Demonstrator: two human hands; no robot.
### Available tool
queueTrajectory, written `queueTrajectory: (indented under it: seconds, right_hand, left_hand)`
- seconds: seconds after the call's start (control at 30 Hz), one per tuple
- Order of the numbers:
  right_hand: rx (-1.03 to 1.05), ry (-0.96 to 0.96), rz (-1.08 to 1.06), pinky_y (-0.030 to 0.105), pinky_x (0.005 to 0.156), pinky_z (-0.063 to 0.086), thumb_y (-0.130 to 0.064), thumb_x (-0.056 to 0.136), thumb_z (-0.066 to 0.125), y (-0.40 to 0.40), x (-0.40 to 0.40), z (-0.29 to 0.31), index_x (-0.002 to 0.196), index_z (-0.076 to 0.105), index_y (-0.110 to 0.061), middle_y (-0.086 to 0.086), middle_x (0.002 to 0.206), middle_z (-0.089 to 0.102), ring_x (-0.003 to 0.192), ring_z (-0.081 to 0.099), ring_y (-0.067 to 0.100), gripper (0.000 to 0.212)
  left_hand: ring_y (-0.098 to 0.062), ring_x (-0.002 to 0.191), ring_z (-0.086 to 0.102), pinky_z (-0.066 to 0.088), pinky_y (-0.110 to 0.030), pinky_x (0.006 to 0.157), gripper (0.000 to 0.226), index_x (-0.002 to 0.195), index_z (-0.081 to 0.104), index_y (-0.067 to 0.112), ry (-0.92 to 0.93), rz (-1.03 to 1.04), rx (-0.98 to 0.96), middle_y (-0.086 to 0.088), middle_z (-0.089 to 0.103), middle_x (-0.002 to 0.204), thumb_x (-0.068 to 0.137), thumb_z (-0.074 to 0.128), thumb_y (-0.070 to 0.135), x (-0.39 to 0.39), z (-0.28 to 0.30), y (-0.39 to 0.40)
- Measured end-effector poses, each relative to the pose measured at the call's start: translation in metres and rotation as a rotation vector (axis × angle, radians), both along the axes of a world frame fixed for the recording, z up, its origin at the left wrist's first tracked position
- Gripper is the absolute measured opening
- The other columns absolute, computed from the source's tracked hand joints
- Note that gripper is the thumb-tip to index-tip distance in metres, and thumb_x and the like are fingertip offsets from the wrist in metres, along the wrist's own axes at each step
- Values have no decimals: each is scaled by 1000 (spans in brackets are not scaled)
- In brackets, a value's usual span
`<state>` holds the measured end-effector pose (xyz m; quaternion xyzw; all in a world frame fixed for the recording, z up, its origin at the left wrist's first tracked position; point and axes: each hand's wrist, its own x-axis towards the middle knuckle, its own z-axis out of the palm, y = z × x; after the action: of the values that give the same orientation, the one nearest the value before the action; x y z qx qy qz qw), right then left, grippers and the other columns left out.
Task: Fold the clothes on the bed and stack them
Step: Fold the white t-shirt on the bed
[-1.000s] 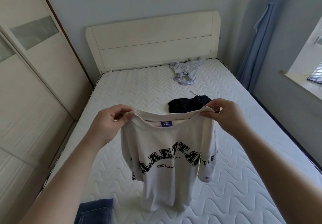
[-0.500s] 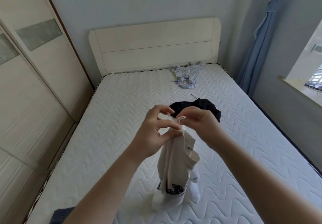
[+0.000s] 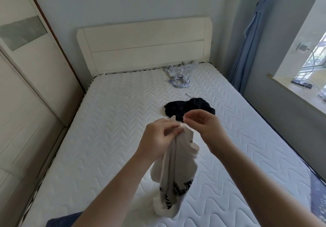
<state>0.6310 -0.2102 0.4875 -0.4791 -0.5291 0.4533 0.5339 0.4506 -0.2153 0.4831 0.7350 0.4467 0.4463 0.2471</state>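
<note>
I have the cream T-shirt [image 3: 176,166] hanging halved above the bed [image 3: 109,120], left hand [image 3: 158,138] fingers clamped on its shoulders; right hand [image 3: 202,127] curls empty, should pinch the hem level

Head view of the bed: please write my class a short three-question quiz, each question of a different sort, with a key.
1. True or false: the white T-shirt lies spread flat on the mattress.
2. Which of the hands grips the T-shirt's top? A. left hand B. right hand C. neither
3. Fill in: the garment just beyond the hands is coloured ____.

Key: 1 false, it hangs bunched from the grip, lower end touching the mattress. 2 A. 3 black.
</note>
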Motion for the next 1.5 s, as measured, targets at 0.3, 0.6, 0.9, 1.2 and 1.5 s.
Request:
queueTrajectory:
  seconds: [0.3,0.6,0.9,1.2,1.5]
  right_hand:
    - [-34,-403,10,1,68,42,-31,97,56,-42,-29,-18,103,63,-40,-27,88,67,87,59,-16,13]
    - [-12,-252,22,22,60,38,-34,96,60,-31,-10,-10,82,66,-16,-6,62,55,61,47,4,24]
    - [-22,-236,-128,33,59,34,-35,99,54,-16,14,-4,86,61,0,4,67,48,61,42,14,38]
    - [100,-400,-294,30,63,39,-31,101,50,-30,38,21,85,66,-24,-9,69,59,64,48,3,24]
    - [194,-490,-427,23,63,38,-31,101,47,-64,22,29,88,61,-41,-23,79,62,74,53,-7,21]
  left_hand:
    - [1,74,65,47,-11,67,10,91,76,27,-62,262,-68,16,71,76,88,70,34,14,2,-2]
    - [2,106,62,45,-12,94,40,131,61,32,-95,-113,-280,14,68,116,97,56,11,9,13,-17]
    - [-11,65,59,49,-23,65,55,135,52,37,40,134,26,3,65,81,90,67,10,-40,24,-11]
    - [-2,85,60,44,-8,77,35,117,65,22,131,305,48,15,66,96,84,75,25,-115,35,-11]
    - [-5,64,53,37,-12,54,15,81,55,30,109,242,63,12,58,70,93,62,28,-143,30,-27]
